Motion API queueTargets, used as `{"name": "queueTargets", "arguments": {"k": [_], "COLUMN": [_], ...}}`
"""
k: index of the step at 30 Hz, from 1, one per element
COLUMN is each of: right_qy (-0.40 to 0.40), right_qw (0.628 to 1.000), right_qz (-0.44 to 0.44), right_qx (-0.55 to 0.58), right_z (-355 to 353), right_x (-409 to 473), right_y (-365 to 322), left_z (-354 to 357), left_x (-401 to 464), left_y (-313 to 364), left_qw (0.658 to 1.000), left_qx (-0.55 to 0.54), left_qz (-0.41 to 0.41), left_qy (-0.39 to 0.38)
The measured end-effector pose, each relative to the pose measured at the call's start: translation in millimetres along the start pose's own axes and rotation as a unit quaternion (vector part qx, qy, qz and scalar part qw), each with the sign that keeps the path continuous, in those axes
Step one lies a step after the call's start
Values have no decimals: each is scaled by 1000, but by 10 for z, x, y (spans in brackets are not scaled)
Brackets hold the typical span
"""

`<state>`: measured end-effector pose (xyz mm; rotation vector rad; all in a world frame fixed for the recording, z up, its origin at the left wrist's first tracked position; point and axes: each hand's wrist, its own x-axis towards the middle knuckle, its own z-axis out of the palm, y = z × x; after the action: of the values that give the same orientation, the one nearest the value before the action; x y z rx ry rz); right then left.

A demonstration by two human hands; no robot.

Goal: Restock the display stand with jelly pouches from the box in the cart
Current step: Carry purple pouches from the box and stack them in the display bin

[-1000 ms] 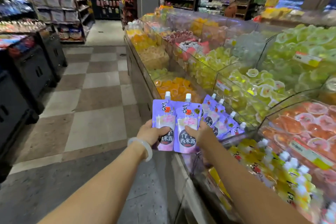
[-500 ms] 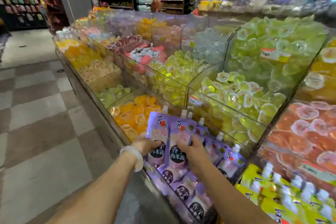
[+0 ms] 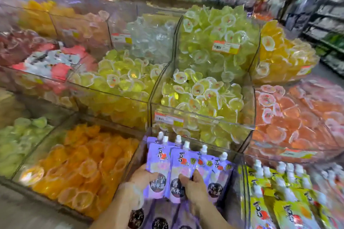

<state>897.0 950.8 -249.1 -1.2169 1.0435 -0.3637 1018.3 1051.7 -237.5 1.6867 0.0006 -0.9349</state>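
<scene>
Several purple jelly pouches (image 3: pixel 178 165) with white caps stand fanned out inside a clear acrylic bin (image 3: pixel 240 173) at the stand's front row. My left hand (image 3: pixel 143 178) grips the leftmost pouch near its bottom, thumb across the front. Beside it, my right hand (image 3: pixel 193 186) holds the neighbouring pouches, fingers curled over their lower fronts. More purple pouches (image 3: pixel 160 219) lie flat under them in the same bin. The box and cart are out of view.
Left of the bin sits a bin of orange jelly cups (image 3: pixel 83 165); to the right, yellow pouches (image 3: pixel 275 201). Behind rise bins of green-yellow cups (image 3: pixel 201 98) and pink-orange cups (image 3: pixel 290 117). Store shelves (image 3: pixel 323 24) stand far right.
The view swung right and closer to the stand. Both hands carried the purple pouches from over the aisle into the front bin and lowered them onto the pouches there.
</scene>
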Motion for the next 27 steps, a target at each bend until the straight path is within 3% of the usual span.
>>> {"name": "queueTargets", "arguments": {"k": [5, 7, 9, 14, 19, 27], "right_qy": [93, 114, 156, 253, 231, 228], "right_qw": [994, 988, 976, 948, 948, 951], "right_qz": [-20, -41, -73, -142, -109, -70], "right_qx": [-58, -96, -131, -128, -192, -195], "right_z": [151, 200, 259, 304, 256, 207], "right_x": [56, 52, 14, -24, -35, -57], "right_y": [61, 99, 120, 129, 241, 235], "left_z": [17, 76, 133, 251, 245, 274], "left_x": [388, 329, 240, 77, -88, -346], "left_y": [-85, -44, 20, -78, -74, 22], "left_qw": [993, 990, 986, 961, 934, 850], "left_qx": [99, 95, 91, 183, 317, 490], "left_qz": [-55, -88, -50, -10, -23, 146], "left_qy": [-14, 53, 132, 205, 164, 123]}}
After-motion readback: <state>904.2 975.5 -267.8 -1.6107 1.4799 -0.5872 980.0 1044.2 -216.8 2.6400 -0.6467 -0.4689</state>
